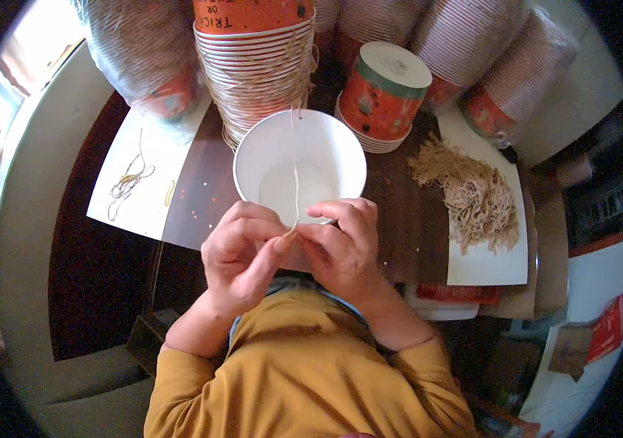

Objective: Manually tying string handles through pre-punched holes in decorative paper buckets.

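A white-lined paper bucket (260, 157) stands with its mouth toward me at the near middle of the table. From a small hole at its far rim, a pale string (295, 164) stretches over the opening to the near rim. My left hand (246, 252) is closed there, thumb and forefinger pinching the string. Right beside it, my right hand (344, 244) pinches the string too, its fingertips almost touching the left ones. The string's very end is hidden between the fingers.
Behind the bucket rises a tall nested stack of orange buckets (253, 62) with strings hanging on it. An upside-down orange bucket (381, 98) stands to its right. Wrapped bucket stacks (472, 33) line the back. Cut strings (479, 201) lie heaped at right; loose strings (132, 175) lie at left.
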Demonstrator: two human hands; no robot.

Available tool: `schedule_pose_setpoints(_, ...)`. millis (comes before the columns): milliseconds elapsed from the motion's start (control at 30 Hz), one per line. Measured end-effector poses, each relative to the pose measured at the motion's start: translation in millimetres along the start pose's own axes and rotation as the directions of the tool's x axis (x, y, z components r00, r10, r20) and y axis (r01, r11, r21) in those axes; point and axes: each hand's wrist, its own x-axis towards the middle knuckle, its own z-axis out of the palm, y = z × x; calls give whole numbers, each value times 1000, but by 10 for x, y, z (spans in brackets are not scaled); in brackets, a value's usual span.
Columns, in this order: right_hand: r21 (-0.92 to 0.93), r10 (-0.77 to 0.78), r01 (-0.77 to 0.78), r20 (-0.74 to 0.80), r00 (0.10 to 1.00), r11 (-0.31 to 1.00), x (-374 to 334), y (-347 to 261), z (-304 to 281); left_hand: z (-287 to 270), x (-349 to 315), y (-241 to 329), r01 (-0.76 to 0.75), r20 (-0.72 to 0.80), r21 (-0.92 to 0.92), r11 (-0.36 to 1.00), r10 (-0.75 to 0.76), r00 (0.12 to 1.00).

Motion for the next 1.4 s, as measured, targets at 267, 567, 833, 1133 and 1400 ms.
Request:
schedule_pose_setpoints(267,-29,-9,13,117,993,1000,19,15,-89,33,-8,-52,181,-28,-603,777,-248,968)
schedule_pose_setpoints(567,-132,237,-217,169,957,967,576,387,-626,-176,27,-268,131,223,-634,762,18,975)
schedule_pose_setpoints(833,-156,394,-362,386,834,919,763,707,-692,-369,122,-422,231,-301,-288,929,-317,899)
schedule_pose_setpoints(1133,10,-489,490,-53,871,872,1585,75,-893,-565,1071,479,-183,-119,-277,943,155,981)
schedule_pose_setpoints(1400,607,-224,230,-89,971,760,2781,59,-714,-978,2354,733,-509,-107,346,789,572,813)
